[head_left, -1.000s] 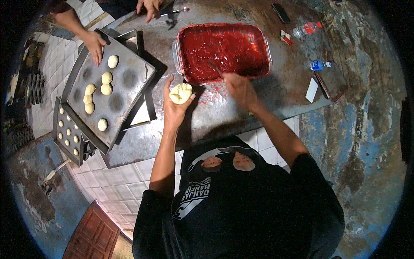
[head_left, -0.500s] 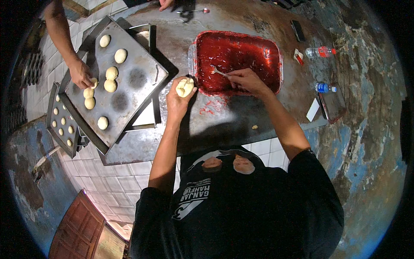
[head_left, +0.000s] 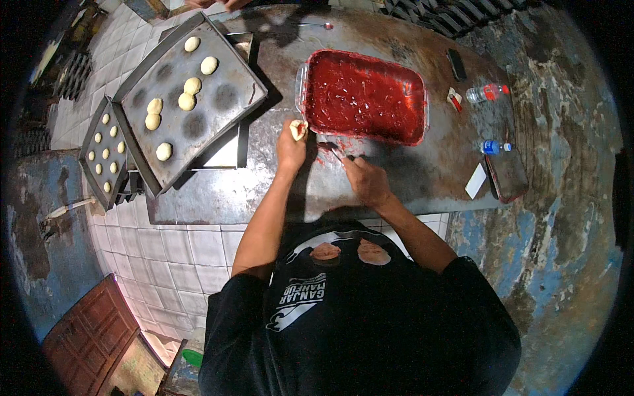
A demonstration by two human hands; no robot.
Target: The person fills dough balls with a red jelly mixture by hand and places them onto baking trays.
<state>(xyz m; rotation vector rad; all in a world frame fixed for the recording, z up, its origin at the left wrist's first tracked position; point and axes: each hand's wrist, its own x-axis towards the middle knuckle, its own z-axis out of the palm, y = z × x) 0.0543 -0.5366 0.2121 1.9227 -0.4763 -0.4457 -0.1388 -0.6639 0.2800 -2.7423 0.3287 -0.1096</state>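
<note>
Far left of the red dish [head_left: 299, 86], my reference here, I see a brown door [head_left: 92, 330], then white tiles [head_left: 175, 257] and a small tray [head_left: 109, 142] of dough balls. Nearer, a big tray [head_left: 178, 135] sits askew; a strip of metal table [head_left: 218, 208] separates its corner from the dish. Just off the dish's near-left corner, my left hand [head_left: 289, 150] cups a piece of dough [head_left: 298, 130] with red inside. Below the dish, my right hand [head_left: 366, 179] grips a utensil [head_left: 335, 151], between the dish and the table's near edge. Right of the dish lie a phone [head_left: 456, 64] and two bottles [head_left: 484, 93], with open table between; beyond the table edge spreads a worn blue-grey surface [head_left: 555, 198].
</note>
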